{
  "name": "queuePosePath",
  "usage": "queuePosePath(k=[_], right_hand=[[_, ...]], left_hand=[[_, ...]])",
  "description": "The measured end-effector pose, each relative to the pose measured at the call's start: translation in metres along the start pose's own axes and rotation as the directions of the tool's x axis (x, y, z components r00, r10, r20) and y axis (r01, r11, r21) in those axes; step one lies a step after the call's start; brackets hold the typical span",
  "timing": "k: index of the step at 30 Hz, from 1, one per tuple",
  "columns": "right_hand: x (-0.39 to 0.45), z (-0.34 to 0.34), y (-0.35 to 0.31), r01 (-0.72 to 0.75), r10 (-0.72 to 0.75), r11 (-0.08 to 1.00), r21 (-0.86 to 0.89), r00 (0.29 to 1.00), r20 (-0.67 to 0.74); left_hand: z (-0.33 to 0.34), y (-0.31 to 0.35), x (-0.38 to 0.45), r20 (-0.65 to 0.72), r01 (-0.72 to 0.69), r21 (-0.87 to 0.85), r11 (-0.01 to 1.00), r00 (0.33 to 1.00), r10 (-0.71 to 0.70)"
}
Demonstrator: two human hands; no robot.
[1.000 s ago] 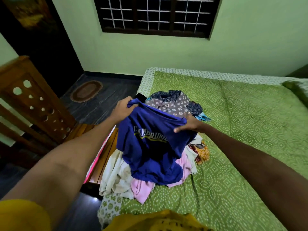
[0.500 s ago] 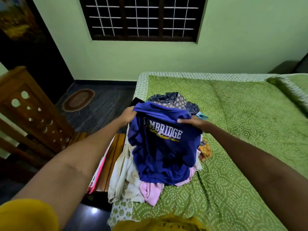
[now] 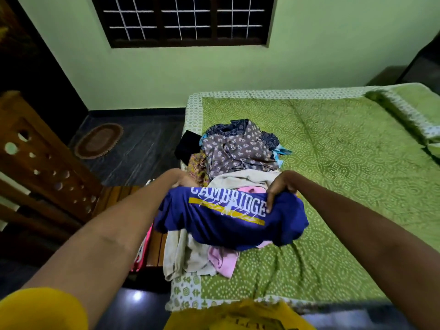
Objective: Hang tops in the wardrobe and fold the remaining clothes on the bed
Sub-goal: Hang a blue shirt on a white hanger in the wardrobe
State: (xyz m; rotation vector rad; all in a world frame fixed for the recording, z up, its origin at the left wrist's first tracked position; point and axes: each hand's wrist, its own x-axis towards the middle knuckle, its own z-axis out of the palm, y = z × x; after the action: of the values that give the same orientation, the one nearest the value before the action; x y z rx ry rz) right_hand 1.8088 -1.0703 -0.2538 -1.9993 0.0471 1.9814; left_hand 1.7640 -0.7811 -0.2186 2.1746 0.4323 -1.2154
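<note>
bed (image 3: 345, 163): green patterned sheet | wall (image 3: 309, 55): green | window (image 3: 183, 20): barred

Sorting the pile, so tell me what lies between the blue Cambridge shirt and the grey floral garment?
In the head view, a cream cloth and a bit of pink garment lie between the blue shirt and the grey floral garment.

The room was dim, lit from overhead indoors; the window (image 3: 183, 19) was dark. A small glare spot shone on the floor (image 3: 137, 296). Wide-angle distortion bent the edges, the left side fell into shadow, and detail was soft.
</note>
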Motion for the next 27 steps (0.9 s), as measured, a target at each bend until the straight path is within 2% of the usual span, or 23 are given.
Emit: queuePosePath(k=[2, 3, 5, 7, 9, 11, 13, 15, 18, 20, 22, 24, 26, 27], right_hand=[[0.003, -0.003, 0.002, 0.044, -0.043, 0.999, 0.009, 0.997, -0.071], [0.002, -0.003, 0.003, 0.099, -0.092, 0.994, 0.046, 0.987, -0.134], [0.011, -0.008, 0.011, 0.253, -0.202, 0.959, 0.129, 0.926, -0.318], [0.022, -0.014, 0.021, 0.377, -0.263, 0.916, 0.139, 0.823, -0.503], [0.029, -0.018, 0.029, 0.368, -0.299, 0.929, -0.028, 0.707, -0.641], [0.032, -0.023, 0.035, 0.263, -0.36, 0.933, -0.247, 0.639, -0.679], [0.033, -0.027, 0.037, 0.183, -0.394, 0.912, -0.368, 0.641, -0.659], [0.035, -0.036, 0.037, 0.141, -0.376, 0.908, -0.394, 0.691, -0.618], [0.037, -0.051, 0.034, 0.091, -0.193, 0.967, -0.236, 0.871, -0.452], [0.035, -0.061, 0.03, 0.022, -0.057, 0.992, -0.127, 0.957, -0.283], [0.032, -0.073, 0.026, -0.013, -0.007, 0.995, -0.102, 0.981, -0.193], [0.031, -0.085, 0.02, -0.031, 0.008, 0.992, -0.12, 0.982, -0.191], [0.033, -0.105, 0.012, -0.041, -0.02, 0.98, -0.194, 0.953, -0.303], [0.037, -0.115, 0.009, -0.023, -0.09, 0.965, -0.259, 0.904, -0.417]], left_hand=[[0.005, -0.008, 0.007, 0.159, 0.054, -0.037, 0.998, 0.986, -0.047], [0.008, -0.012, 0.014, 0.16, 0.022, -0.076, 0.997, 0.987, -0.01], [0.009, -0.018, 0.026, -0.046, -0.131, -0.119, 0.984, 0.991, 0.126], [0.01, -0.025, 0.036, -0.225, -0.288, 0.01, 0.958, 0.932, 0.282], [0.014, -0.035, 0.045, -0.252, -0.371, 0.121, 0.921, 0.886, 0.39], [0.019, -0.042, 0.054, -0.244, -0.384, 0.15, 0.911, 0.878, 0.411], [0.02, -0.043, 0.056, -0.268, -0.387, 0.099, 0.917, 0.877, 0.399], [0.02, -0.039, 0.059, -0.242, -0.373, 0.038, 0.927, 0.897, 0.371], [0.017, -0.035, 0.065, -0.062, -0.222, -0.03, 0.975, 0.974, 0.22], [0.014, -0.03, 0.071, -0.022, -0.158, -0.073, 0.985, 0.987, 0.157], [0.009, -0.023, 0.078, -0.084, -0.128, 0.002, 0.992, 0.988, 0.128], [0.002, -0.014, 0.083, -0.107, -0.08, 0.139, 0.987, 0.99, 0.095], [-0.006, -0.005, 0.096, -0.161, -0.052, 0.238, 0.97, 0.983, 0.092], [-0.009, 0.001, 0.103, -0.281, -0.059, 0.238, 0.969, 0.951, 0.127]])
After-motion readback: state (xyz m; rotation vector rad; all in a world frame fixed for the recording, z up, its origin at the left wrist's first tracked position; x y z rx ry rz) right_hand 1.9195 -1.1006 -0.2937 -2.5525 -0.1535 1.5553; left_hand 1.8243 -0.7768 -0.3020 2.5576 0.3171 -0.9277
